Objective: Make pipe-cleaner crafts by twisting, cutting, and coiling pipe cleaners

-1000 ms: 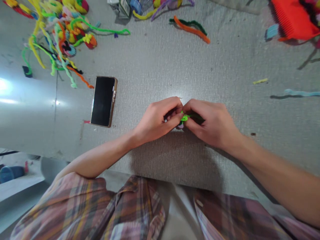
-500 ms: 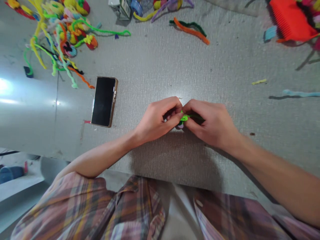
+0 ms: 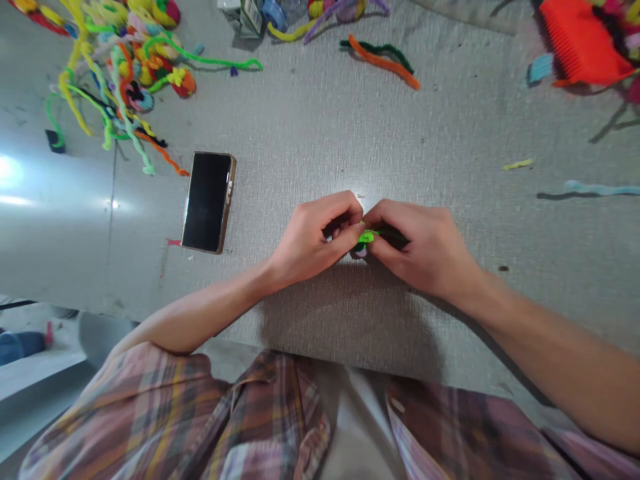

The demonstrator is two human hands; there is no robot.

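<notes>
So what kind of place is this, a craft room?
Probably a craft table, at home or in a workshop. A heap of colourful fuzzy craft wires lies on the grey table, more strands are scattered about, and both hands pinch a small green wire piece.

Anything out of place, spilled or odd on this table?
Nothing damaged. Pipe cleaners lie scattered: a tangled pile far left, an orange piece at the top. A phone lies face up among them. Left hand and right hand pinch a green piece.
</notes>
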